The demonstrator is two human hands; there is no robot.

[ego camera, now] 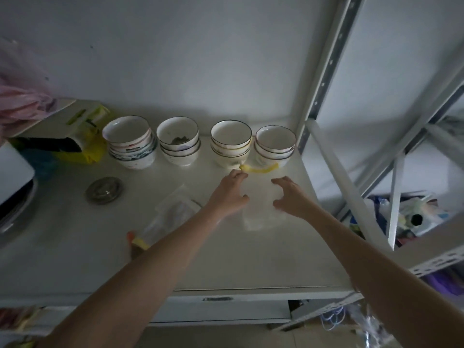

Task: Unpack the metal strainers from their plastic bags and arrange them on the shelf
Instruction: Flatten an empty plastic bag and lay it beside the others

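Observation:
A strainer with a yellow handle (259, 169) lies in front of the bowls, its mesh end inside a blurry clear plastic bag (261, 217) on the shelf (251, 262). My left hand (229, 194) touches the left tip of the handle with its fingertips, thumb against the bag's left side. My right hand (288, 197) is curled like a claw around the bag's right side, thumb on the plastic. A second bagged strainer (173, 213) with a yellow and orange handle (138, 241) lies to the left, under my left forearm. A round metal strainer (104, 190) lies bare further left.
Four stacks of white bowls (180, 141) stand in a row at the back. Boxes and a yellow bag (82, 139) crowd the left, with a white appliance (12, 187) at the far left. A metal rack post (324, 81) and diagonal brace (351, 187) border the right side.

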